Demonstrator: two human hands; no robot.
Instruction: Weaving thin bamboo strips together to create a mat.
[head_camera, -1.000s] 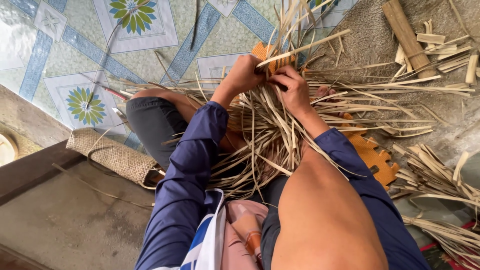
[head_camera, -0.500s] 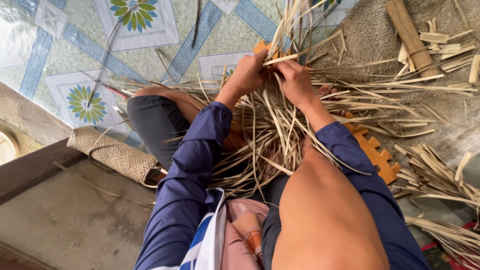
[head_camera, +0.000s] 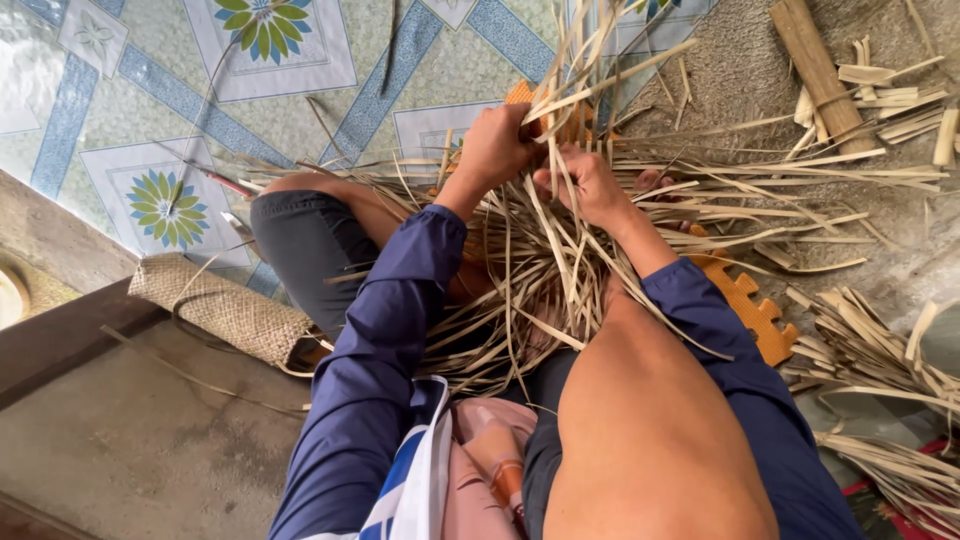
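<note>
Pale tan straw strips (head_camera: 560, 250) spread over a floor (head_camera: 150, 90) of white tiles with blue borders and green-yellow flowers. Sleeves (head_camera: 390, 330) are dark blue, a foam mat (head_camera: 755, 315) orange, a woven mat (head_camera: 225, 310) brown.

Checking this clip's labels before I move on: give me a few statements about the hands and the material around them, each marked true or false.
1. Both hands grip pale strips in the tangle over the lap. True: the left hand and right hand both close on the strips.
2. The floor is bare grey concrete throughout. False: part of it is tiled floor with blue bands and flower motifs.
3. A woven mat roll lies by the person's left knee. True.
4. The right hand holds a pair of scissors. False: it holds only strips.
5. An orange foam mat shows under the strips. True.
</note>
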